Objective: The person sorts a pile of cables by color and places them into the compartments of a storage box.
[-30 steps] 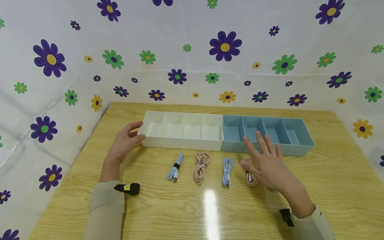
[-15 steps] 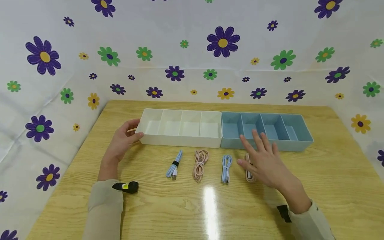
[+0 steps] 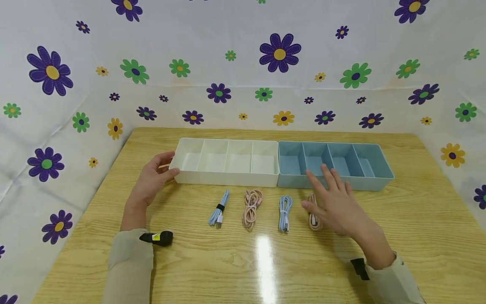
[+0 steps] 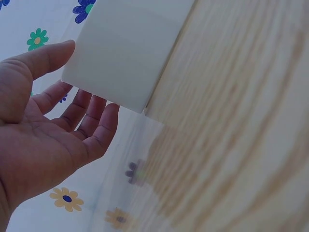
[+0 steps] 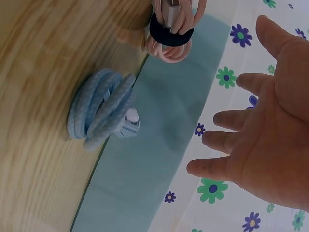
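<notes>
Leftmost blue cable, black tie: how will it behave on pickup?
The blue cable should lift as one bundle: the black tie cinches its strands. The white plug may swing, since it sits beyond the tie. Probably light, being thin cord.

Looks like a table nook closed in w/ a sheet; can't tell if it's a home or lab. Wood table (image 3: 212, 270) at 6 o'clock, creased white flowery sheet (image 3: 228, 76) at 9, 12 & 3. Bright shine (image 3: 265, 266) on the tbl abt 6.
</notes>
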Available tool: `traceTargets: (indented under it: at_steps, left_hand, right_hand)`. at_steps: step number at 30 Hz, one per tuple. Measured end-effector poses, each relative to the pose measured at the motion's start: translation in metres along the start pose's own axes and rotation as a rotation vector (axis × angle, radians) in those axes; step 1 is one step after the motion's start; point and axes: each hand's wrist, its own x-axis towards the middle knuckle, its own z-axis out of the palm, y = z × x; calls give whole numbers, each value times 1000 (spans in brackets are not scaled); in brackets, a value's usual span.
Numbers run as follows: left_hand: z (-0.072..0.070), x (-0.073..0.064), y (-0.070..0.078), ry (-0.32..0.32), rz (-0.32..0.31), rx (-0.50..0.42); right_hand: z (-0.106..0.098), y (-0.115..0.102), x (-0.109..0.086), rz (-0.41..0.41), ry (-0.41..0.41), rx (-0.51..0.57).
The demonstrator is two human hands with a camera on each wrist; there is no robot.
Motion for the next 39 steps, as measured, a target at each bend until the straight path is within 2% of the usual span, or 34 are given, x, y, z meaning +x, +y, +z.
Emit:
traceTargets:
  at_steps: [12, 19, 24, 29, 39]
  left_hand:
    - [-3, -4, 2, 6, -1, 10]
    - [-8, -8, 2, 16, 13, -8]
    - [-4, -5, 2, -17, 12, -30]
    - [3, 1, 3, -31, 4, -2]
    - [-2, -2, 1, -9, -1, 13]
  right_hand:
    - [-15, 6, -5, -34, 57, 21]
    - [-30, 11, -6, -65, 41, 67]
    - [-34, 19, -16, -63, 50, 112]
    - [-30, 29, -29, -55, 70, 142]
    - [-32, 47, -32, -129, 183, 103]
